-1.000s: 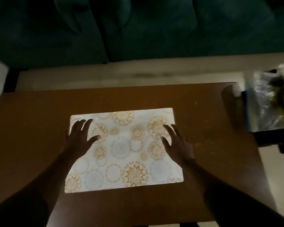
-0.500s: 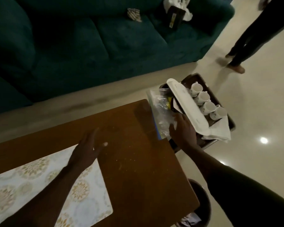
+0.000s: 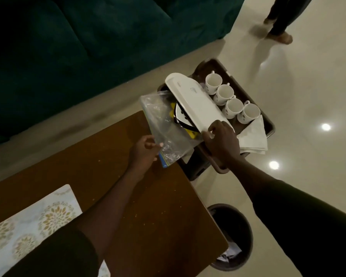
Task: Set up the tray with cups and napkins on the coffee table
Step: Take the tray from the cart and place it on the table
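A long white tray (image 3: pixel 196 100) lies tilted across a brown bin (image 3: pixel 268 124) beside the coffee table (image 3: pixel 116 160). My right hand (image 3: pixel 222 140) grips the tray's near end. Several white cups (image 3: pixel 232 107) stand in a row inside the bin, with folded white napkins (image 3: pixel 254 136) next to them. My left hand (image 3: pixel 144 150) pinches the edge of a clear plastic bag (image 3: pixel 164 126) that hangs over the table's corner. A floral placemat (image 3: pixel 28 226) lies on the table at lower left.
A dark green sofa (image 3: pixel 88 47) runs behind the table. A round waste bin (image 3: pixel 234 236) stands on the floor by the table's near right corner. Another person's legs (image 3: pixel 280 23) are at upper right on the glossy floor.
My view swung right from the placemat to the bin. My right hand moved from the bag onto the white tray's end, and my left hand left the placemat and took the bag's edge.
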Demonstrator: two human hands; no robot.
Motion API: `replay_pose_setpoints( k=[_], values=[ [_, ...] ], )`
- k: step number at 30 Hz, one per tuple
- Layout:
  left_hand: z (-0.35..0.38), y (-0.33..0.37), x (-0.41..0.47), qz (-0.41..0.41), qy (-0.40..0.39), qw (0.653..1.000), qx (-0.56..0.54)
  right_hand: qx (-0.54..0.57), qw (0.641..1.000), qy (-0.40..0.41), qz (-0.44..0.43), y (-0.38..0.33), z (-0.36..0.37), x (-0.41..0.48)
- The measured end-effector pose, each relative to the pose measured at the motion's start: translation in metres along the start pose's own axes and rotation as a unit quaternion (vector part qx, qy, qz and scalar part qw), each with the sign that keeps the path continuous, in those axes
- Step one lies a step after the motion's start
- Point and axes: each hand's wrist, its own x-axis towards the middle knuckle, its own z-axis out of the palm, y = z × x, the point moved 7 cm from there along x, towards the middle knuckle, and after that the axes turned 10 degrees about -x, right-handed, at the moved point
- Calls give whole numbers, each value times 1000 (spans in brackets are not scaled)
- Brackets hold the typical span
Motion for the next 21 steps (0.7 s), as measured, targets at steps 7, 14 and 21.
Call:
replay_pose_setpoints(
  k=[7, 14, 21],
  values=[
    [40, 20, 8, -4, -40, 996, -74, -88, 993, -15, -75, -3, 9, 5],
    [46, 45, 10, 7, -68, 994, -89, -114, 990, -51, -69, -12, 18, 8],
    [26, 59, 9, 28, -58, 995, -79, -110, 988, 64, -84, -27, -23, 1]
  ],
)
